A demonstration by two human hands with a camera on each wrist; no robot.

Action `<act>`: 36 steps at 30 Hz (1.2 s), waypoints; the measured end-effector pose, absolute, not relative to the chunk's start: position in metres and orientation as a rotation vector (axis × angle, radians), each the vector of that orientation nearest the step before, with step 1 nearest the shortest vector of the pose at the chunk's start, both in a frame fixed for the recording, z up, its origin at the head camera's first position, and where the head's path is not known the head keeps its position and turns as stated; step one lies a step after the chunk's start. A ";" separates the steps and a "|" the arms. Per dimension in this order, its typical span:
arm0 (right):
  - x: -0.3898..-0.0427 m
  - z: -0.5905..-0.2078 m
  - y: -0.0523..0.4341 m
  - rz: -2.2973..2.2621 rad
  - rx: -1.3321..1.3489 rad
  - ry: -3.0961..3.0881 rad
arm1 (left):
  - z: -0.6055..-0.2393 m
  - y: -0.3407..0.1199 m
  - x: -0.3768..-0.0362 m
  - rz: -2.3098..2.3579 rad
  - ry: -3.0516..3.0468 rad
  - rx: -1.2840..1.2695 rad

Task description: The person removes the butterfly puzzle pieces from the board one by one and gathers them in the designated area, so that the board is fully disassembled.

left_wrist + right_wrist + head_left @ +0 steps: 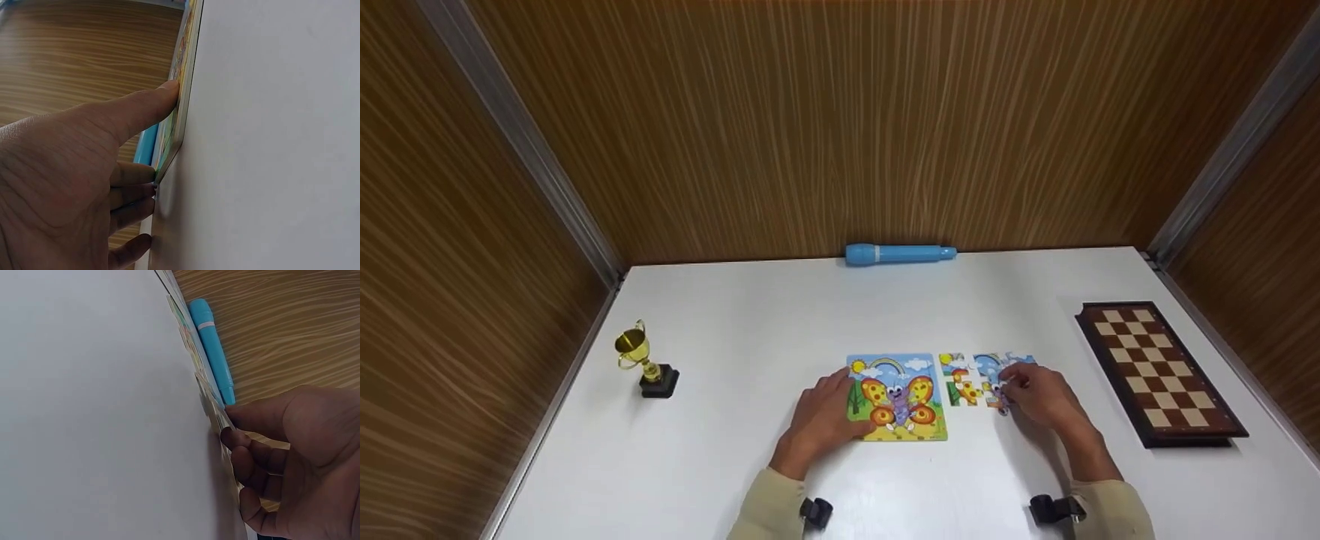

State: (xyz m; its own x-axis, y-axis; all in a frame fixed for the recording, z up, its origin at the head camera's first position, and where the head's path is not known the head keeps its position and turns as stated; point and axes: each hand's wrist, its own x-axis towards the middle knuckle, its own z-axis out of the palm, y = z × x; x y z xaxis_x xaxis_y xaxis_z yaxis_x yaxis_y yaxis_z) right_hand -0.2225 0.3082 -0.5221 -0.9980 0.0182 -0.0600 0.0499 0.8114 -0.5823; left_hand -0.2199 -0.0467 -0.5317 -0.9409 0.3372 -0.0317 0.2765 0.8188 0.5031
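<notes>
Puzzle pieces (986, 379) pinched by right hand (1042, 396); left hand (823, 421) flat, pressing butterfly board (897, 396) edge.

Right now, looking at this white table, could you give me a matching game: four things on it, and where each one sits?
Things:
1. gold trophy cup
2. blue plastic torch
3. brown chequered chessboard
4. butterfly picture puzzle board

Places:
A. far edge, against the wooden wall
B. right side of the table
C. left side of the table
D. under the left hand

Pairs: 1-C, 2-A, 3-B, 4-D
</notes>
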 end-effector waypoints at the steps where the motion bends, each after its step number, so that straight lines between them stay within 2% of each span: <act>1: -0.223 -0.522 0.308 -0.947 0.044 2.945 | -0.532 -0.047 -0.220 0.769 2.882 0.487; 10: -0.222 -0.516 0.293 -1.020 0.018 2.940 | -0.531 -0.046 -0.219 0.774 2.880 0.486; 21: -0.217 -0.510 0.246 -0.982 -0.172 2.952 | -0.532 -0.045 -0.220 0.772 2.884 0.486; 36: -0.217 -0.517 0.213 -0.928 -0.430 2.917 | -0.533 -0.047 -0.220 0.762 2.878 0.506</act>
